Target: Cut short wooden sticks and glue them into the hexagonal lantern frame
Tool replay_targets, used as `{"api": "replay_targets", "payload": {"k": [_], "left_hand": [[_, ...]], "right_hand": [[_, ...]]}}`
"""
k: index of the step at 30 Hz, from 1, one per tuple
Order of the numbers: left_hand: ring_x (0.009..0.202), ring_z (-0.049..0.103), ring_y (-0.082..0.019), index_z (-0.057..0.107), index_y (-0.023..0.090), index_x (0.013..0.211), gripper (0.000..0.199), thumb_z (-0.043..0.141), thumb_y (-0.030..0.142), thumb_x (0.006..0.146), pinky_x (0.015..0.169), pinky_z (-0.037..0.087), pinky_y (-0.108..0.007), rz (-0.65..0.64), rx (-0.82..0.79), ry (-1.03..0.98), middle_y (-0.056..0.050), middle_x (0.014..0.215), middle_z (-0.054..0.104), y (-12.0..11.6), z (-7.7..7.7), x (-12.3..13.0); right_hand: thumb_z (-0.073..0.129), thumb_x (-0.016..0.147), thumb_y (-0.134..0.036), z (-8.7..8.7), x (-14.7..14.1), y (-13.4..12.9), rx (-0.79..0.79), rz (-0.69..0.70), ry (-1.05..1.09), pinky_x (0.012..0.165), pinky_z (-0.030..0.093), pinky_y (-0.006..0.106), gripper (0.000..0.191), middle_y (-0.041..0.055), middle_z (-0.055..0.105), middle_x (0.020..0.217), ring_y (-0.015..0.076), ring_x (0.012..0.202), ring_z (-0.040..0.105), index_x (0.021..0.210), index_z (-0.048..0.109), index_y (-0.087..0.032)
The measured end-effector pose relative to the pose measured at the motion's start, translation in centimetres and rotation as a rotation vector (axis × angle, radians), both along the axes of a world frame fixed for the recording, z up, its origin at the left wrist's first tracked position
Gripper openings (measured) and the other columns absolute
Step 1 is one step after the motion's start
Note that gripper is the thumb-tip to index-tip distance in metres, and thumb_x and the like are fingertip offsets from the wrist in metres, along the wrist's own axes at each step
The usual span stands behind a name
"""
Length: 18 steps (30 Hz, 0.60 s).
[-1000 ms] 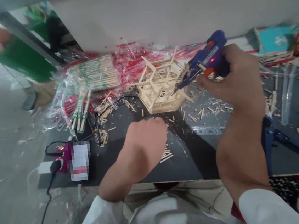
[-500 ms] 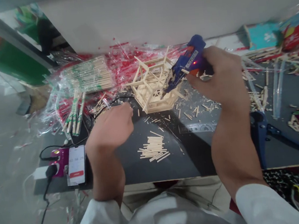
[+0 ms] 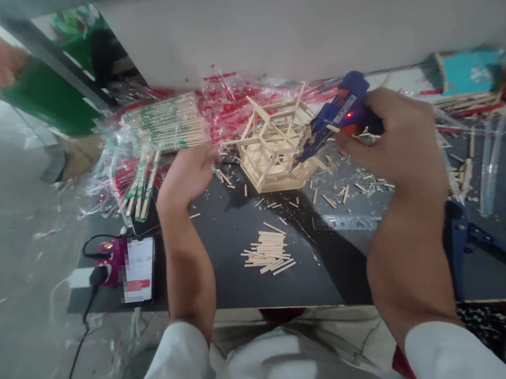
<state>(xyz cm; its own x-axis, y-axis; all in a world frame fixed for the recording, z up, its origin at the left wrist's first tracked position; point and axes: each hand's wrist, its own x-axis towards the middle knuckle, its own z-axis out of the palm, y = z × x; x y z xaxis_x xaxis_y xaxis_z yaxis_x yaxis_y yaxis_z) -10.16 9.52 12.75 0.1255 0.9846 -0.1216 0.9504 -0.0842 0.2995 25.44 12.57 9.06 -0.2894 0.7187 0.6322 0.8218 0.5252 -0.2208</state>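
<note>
My right hand (image 3: 398, 132) is wrapped round a blue glue gun (image 3: 333, 112) with a small red light on its body. A short pale stick (image 3: 332, 128) shows beside the thumb. The gun's nozzle points down-left into a many-sided wooden stick frame (image 3: 274, 178), hiding part of its right side. My left hand (image 3: 188, 171) is closed at the frame's left, fingertips by the outer end of a stick projecting from it. Whether they grip that stick I cannot tell. A pile of short wooden sticks (image 3: 268, 251) lies in front of the frame.
Packs of wooden chopsticks (image 3: 165, 126) lie among crumpled plastic wrappers behind my left hand. A phone (image 3: 141, 267) and a purple power strip (image 3: 113, 261) sit at the table's left. A clear stencil ruler (image 3: 349, 221) and a blue-handled cutter (image 3: 457, 240) lie to the right.
My left hand has moved up and away from me, to the projecting stick's end. My right hand still holds the glue gun at the frame. The whole view has shifted slightly.
</note>
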Motion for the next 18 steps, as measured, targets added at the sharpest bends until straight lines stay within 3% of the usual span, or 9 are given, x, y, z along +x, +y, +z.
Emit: {"api": "replay_targets", "payload": {"k": [4,8,10,13,18], "left_hand": [[0.108,0.071,-0.027,0.064,0.023,0.137,0.035,0.04,0.035,0.114,0.099,0.053,-0.039,0.166,0.216,-0.111,-0.01,0.113,0.074,5.3,-2.7,-0.4],[0.123,0.068,-0.03,0.069,0.017,0.132,0.034,0.046,0.03,0.112,0.105,0.049,-0.039,0.132,0.154,-0.082,-0.015,0.129,0.075,12.5,-4.5,0.5],[0.129,0.065,-0.028,0.072,0.016,0.133,0.038,0.052,0.04,0.11,0.108,0.047,-0.038,0.075,0.101,-0.046,-0.014,0.135,0.076,15.2,-5.1,1.1],[0.135,0.058,-0.018,0.071,0.012,0.138,0.058,0.049,0.058,0.11,0.114,0.042,-0.034,-0.023,0.072,0.08,-0.012,0.146,0.073,17.2,-6.2,1.8],[0.134,0.062,-0.031,0.065,0.012,0.147,0.045,0.061,0.028,0.106,0.114,0.046,-0.045,-0.028,0.055,0.157,-0.017,0.153,0.068,18.6,-8.1,1.8]], "right_hand": [[0.064,0.08,-0.039,0.5,0.1,-0.1,0.027,0.043,0.064,0.069,0.045,0.038,0.026,0.004,0.063,0.082,0.0204,0.07,0.055,0.1,0.058,-0.024],[0.063,0.077,-0.041,1.1,1.4,-0.2,0.043,0.014,0.09,0.066,0.042,0.036,0.026,0.0022,0.061,0.08,0.0203,0.068,0.054,0.097,0.055,-0.026],[0.063,0.074,-0.04,1.4,2.3,-0.3,0.059,-0.005,0.11,0.063,0.04,0.035,0.026,0.0009,0.059,0.077,0.0191,0.065,0.051,0.094,0.053,-0.027],[0.064,0.073,-0.041,1.6,3.3,-0.5,0.071,-0.029,0.14,0.058,0.037,0.033,0.026,-0.0009,0.055,0.072,0.0172,0.059,0.048,0.09,0.049,-0.027],[0.062,0.076,-0.042,1.7,3.6,-0.6,0.032,-0.048,0.122,0.06,0.037,0.033,0.023,-0.0002,0.057,0.074,0.0178,0.061,0.049,0.089,0.049,-0.027]]}}
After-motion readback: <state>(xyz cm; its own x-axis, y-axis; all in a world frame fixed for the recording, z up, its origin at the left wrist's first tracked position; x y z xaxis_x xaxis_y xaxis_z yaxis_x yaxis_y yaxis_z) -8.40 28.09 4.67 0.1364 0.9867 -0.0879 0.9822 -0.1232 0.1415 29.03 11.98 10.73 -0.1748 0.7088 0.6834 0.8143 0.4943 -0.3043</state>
